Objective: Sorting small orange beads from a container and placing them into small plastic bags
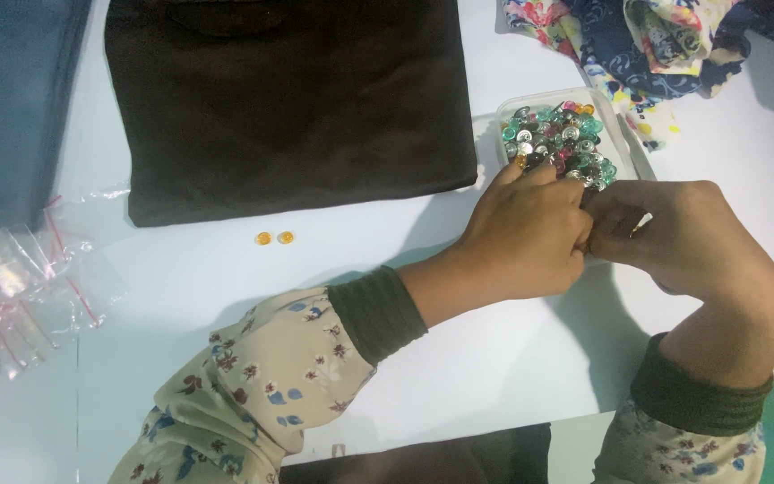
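Note:
My left hand [517, 237] and my right hand [674, 242] meet fingertip to fingertip at the near edge of a clear plastic tray [624, 134] filled with several small coloured and silvery buttons [559, 139]. The fingers of both hands are curled together, pinching something small that they hide from view. Two small orange buttons [275, 237] lie side by side on the white table [181, 278], to the left of my hands and just below a folded dark brown cloth [288, 99].
Clear zip bags [24, 278] with red strips lie at the left edge. Blue fabric [11, 90] sits at the far left, and crumpled floral fabric [647, 36] at the far right. Another dark cloth [459, 457] lies at the near edge.

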